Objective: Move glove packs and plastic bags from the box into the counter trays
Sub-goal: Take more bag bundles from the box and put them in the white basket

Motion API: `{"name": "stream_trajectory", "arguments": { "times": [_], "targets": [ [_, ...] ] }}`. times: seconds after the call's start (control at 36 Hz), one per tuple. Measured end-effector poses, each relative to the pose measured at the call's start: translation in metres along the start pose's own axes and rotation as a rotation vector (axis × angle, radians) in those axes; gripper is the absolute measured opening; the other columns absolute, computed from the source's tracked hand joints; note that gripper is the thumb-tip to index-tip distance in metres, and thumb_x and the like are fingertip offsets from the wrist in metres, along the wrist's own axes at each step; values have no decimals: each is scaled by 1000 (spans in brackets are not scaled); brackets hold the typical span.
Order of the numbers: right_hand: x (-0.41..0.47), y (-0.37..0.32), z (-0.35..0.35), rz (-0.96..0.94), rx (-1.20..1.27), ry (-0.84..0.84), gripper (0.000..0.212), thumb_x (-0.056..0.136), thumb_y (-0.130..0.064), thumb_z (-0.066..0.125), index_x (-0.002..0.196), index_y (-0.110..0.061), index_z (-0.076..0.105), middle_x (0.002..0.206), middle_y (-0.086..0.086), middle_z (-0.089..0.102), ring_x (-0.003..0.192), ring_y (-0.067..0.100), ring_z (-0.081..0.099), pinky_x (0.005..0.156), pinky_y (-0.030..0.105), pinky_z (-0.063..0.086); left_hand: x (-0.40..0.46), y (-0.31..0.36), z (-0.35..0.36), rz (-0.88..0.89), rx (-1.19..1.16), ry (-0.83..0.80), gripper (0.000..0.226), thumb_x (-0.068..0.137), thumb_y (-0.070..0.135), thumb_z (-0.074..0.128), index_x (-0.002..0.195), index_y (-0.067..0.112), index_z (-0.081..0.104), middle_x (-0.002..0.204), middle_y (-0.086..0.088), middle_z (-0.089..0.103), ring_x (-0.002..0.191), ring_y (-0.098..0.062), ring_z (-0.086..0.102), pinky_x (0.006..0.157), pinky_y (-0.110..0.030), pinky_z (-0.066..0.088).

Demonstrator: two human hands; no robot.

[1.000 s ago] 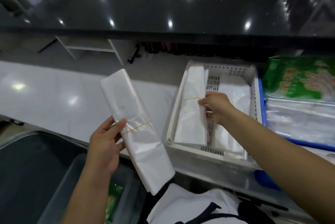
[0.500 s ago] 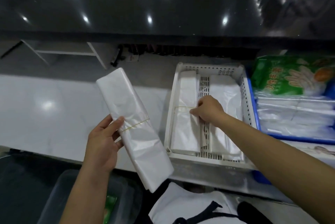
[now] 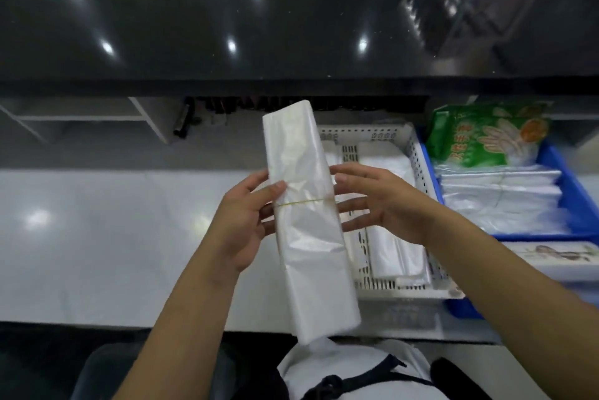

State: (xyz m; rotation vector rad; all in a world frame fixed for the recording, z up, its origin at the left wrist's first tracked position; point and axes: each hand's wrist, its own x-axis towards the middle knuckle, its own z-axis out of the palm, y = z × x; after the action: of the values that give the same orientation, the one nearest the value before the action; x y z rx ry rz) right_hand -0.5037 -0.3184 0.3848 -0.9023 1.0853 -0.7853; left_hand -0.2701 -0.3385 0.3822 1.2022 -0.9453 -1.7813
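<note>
Glossy white counter top (image 3: 97,237) spans under both hands. White perforated plastic tray (image 3: 418,172), with folded bags inside, sits just behind right fingers; blue plastic tray (image 3: 580,202) beyond it holds a green glove pack (image 3: 486,133). Long folded white plastic bag bundle (image 3: 308,221) with a yellow rubber band (image 3: 301,203): left hand (image 3: 240,227) grips it, thumb across front. Right hand (image 3: 382,205) fingers straight, loose, tips at bundle's right edge.

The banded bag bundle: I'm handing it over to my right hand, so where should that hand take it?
Grip the bag bundle at the rubber band, its cinched waist, coming from its right edge; the left hand already holds the left edge there.
</note>
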Motion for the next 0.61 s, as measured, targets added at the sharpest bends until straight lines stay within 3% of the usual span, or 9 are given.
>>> {"name": "stream_trajectory", "arguments": {
  "times": [0.17,0.31,0.47,0.61],
  "targets": [
    [-21,16,-5,-31,-36,126,40,86,-12,71,120,-32,65,109,15,73,98,33,71,78,49,59,7,-14,27,-58,23,-173,52,90,5,63,136,25,51,113,-9,74,99,-29,71,74,-38,59],
    [-28,36,-16,55,79,160,45,79,-13,77,119,-30,66,110,13,74,96,32,71,76,43,59,-1,-33,29,-112,-6,-276,52,88,4,66,135,23,53,119,-9,71,109,-29,68,84,-42,58],
    [1,39,-33,160,122,394,39,83,-8,72,119,-19,65,95,7,75,73,22,66,60,31,53,-4,-38,5,-80,0,-15,44,89,9,69,129,24,61,122,-3,69,109,-18,68,92,-41,57],
    [40,31,-30,108,51,453,40,82,-8,74,118,-19,64,86,4,77,65,20,71,53,30,53,-14,-43,-19,-70,63,80,34,93,15,65,122,33,65,123,4,68,114,-15,64,101,-40,51]
  ]
}}
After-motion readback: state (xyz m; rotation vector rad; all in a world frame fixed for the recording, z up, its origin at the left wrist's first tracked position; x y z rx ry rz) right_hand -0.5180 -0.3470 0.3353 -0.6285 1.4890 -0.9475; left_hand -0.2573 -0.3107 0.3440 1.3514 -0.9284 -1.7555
